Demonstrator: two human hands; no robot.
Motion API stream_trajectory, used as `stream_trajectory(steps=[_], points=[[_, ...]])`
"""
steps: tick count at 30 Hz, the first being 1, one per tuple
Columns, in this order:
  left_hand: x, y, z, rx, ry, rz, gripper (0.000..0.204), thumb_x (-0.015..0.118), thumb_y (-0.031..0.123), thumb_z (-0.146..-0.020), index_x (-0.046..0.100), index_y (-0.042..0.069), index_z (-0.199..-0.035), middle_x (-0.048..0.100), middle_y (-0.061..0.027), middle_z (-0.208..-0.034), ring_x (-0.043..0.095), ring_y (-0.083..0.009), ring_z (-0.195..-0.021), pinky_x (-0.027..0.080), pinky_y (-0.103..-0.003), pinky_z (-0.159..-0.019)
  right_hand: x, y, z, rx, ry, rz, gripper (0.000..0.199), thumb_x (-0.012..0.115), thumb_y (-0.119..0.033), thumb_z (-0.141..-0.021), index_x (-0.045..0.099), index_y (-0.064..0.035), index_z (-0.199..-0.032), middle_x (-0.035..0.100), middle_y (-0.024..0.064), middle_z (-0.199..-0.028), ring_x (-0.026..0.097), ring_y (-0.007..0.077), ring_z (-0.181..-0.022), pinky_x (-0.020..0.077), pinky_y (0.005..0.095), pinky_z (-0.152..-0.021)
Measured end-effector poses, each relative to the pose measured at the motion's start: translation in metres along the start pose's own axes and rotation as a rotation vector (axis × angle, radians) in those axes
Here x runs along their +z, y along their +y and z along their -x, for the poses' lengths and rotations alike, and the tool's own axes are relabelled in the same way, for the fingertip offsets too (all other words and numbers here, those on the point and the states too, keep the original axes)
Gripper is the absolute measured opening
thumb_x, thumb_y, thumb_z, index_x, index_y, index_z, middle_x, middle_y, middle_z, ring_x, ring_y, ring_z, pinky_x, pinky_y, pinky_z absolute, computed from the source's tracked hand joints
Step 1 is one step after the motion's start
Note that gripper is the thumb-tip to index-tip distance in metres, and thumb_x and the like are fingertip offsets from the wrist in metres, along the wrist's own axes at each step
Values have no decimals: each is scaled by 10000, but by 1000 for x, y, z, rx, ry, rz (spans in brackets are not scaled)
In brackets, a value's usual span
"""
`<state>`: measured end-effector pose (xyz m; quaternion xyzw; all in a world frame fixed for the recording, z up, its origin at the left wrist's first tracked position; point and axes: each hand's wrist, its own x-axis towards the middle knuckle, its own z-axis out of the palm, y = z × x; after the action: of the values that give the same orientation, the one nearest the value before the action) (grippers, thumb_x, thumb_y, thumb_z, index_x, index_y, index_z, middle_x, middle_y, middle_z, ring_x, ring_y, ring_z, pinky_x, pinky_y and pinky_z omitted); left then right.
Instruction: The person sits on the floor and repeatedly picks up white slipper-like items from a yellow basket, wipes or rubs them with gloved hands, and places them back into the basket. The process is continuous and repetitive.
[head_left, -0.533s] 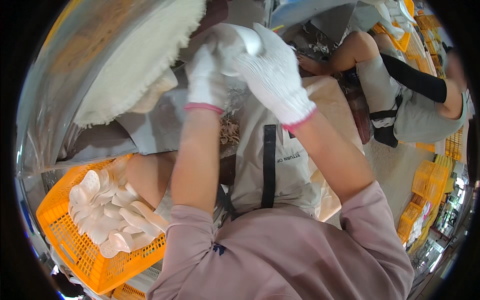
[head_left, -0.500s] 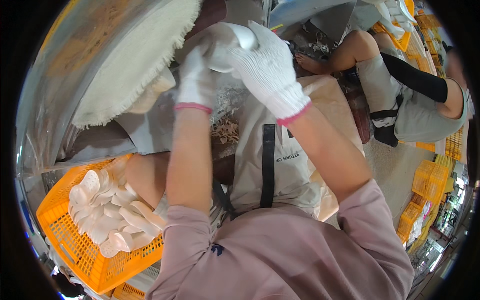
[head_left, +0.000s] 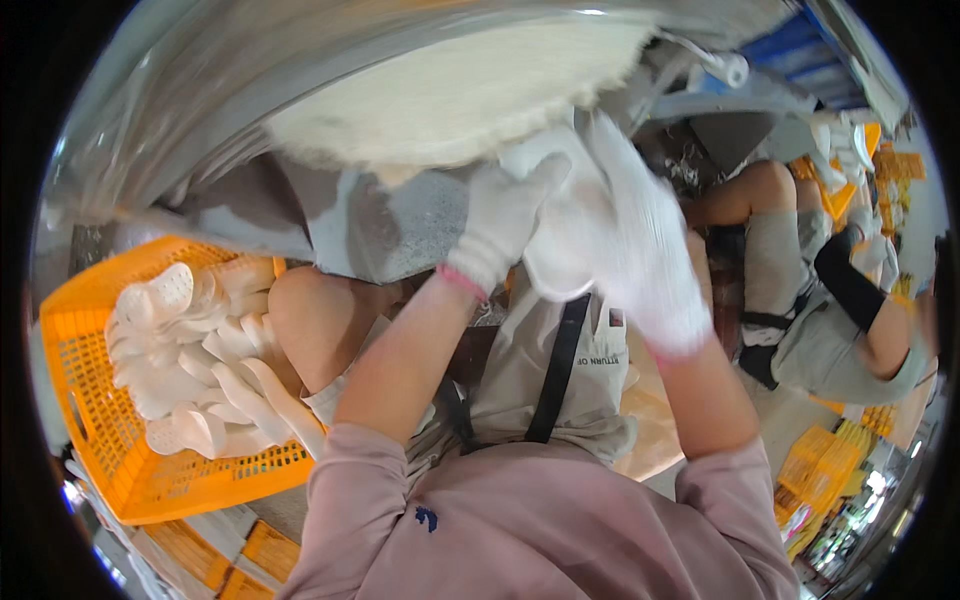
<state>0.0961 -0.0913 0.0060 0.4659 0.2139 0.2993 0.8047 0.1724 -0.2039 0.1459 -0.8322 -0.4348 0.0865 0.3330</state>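
A white, smooth, spoon-like piece [head_left: 560,255] is between my two gloved hands, its rounded end pointing down toward my lap. My left hand [head_left: 505,215], in a white knit glove with a pink cuff, grips its left side with the thumb across it. On the other side my right hand [head_left: 650,240], gloved the same way and blurred, closes round it. The upper end of the piece meets the lower edge of a cream cloth buffing wheel [head_left: 460,95]; whether it touches cannot be made out. My fingers hide much of the piece.
An orange crate [head_left: 160,505] at my left holds several white perforated spoon-like pieces [head_left: 190,350]. A grey metal guard [head_left: 385,225] lies below the wheel. At the right sits another person with a black sleeve [head_left: 845,265], near stacked orange crates [head_left: 815,465].
My view has shifted, so the wheel now spans the top middle. Both hands have brought the white piece under the wheel's edge, and its rounded end now points downward.
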Motion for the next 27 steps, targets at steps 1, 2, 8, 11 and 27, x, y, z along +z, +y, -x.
stream_trajectory(steps=[1,2,8,11,27], points=[[-3,-4,-11,-108,-14,88,411,752,209,-972,663,-33,-1292,732,-129,-1235,724,-225,-1069,612,-355,-884,-5,-2,14,-150,-16,231,515,745,-307,-858,666,-49,-1296,651,259,-1351,624,437,-1281,526,479,-1050],[-3,-5,-15,-161,-20,195,428,752,226,-977,656,-39,-1300,732,-128,-1239,730,-244,-1068,619,-363,-886,-10,-4,27,-373,63,413,502,758,-284,-844,676,-82,-1296,635,240,-1389,611,424,-1306,521,479,-1059],[-12,46,46,-410,-16,448,612,637,464,-1024,581,3,-1422,672,-170,-1336,669,-339,-1208,551,-498,-1055,9,19,40,-688,-285,553,517,691,-185,-847,662,-131,-1361,693,79,-1234,686,341,-1018,576,428,-868],[-24,60,68,-472,70,914,821,502,752,-974,573,75,-1432,663,-189,-1250,653,-403,-1142,551,-544,-991,27,-4,82,-735,-229,267,549,734,-173,-843,652,-107,-1382,695,110,-1283,702,311,-1108,599,395,-853],[-60,32,24,-55,195,-22,308,501,207,-1098,610,-13,-1285,710,-134,-1143,718,-252,-1038,604,-374,-868,72,-42,36,-366,-74,301,267,713,-305,-886,718,-95,-1051,713,127,-772,710,323,-657,563,439,-596]])
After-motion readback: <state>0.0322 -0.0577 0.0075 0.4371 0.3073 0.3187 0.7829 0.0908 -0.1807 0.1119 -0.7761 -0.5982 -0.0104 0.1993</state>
